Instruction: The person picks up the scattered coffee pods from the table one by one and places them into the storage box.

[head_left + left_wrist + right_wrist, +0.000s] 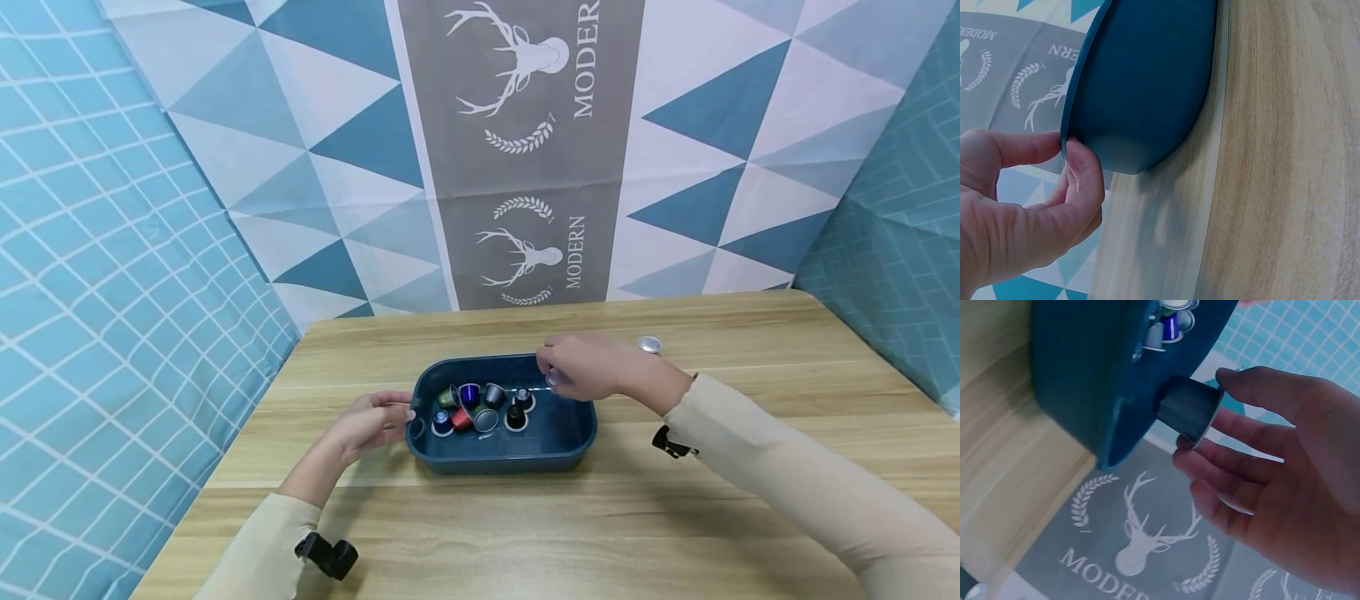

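Observation:
A dark blue plastic tub (495, 467) stands on the wooden table. Its left end is pinched at the rim by my left hand (367, 425), thumb and fingers on either side of the wall (1147, 69) in the left wrist view. Over the tub's right end, my right hand (588, 367) holds a dark coffee capsule (1188, 409) by its flange between thumb and fingers, with the narrow end toward the tub. Several capsules lie inside at the left and middle, among them a purple one (470, 394), a red one (461, 419) and a black one (516, 417).
Behind the right forearm, a silver-topped capsule (649, 343) sits on the wooden table (480, 533), partly hidden. Patterned cloth (525, 167) hangs along the table's back edge, with blue cloth at both sides. Each sleeve carries a black clip-like device (327, 556).

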Available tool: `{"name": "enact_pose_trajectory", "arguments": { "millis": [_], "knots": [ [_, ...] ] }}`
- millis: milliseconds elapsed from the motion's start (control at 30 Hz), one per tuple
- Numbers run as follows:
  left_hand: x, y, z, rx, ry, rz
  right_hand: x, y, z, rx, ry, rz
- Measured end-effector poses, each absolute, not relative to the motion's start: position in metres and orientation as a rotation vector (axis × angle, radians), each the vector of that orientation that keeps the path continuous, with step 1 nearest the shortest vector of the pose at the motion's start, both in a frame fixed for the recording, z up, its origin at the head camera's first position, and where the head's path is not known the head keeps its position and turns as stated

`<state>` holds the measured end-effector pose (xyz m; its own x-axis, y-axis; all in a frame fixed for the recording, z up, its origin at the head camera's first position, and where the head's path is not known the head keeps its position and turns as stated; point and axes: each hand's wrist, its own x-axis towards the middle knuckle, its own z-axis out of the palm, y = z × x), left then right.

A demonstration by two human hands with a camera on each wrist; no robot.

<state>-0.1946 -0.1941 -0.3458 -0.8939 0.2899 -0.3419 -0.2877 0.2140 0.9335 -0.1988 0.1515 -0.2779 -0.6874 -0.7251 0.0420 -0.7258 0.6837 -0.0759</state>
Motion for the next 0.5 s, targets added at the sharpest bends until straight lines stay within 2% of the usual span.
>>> {"name": "enact_pose_trajectory", "arguments": {
  "millis": [500],
  "knots": [
    [-0.194, -0.192, -0.344, 0.012, 2.042, 1.724, -0.204, 0.123, -0.255, 1.371, -2.987, 0.131]
  ]
}}
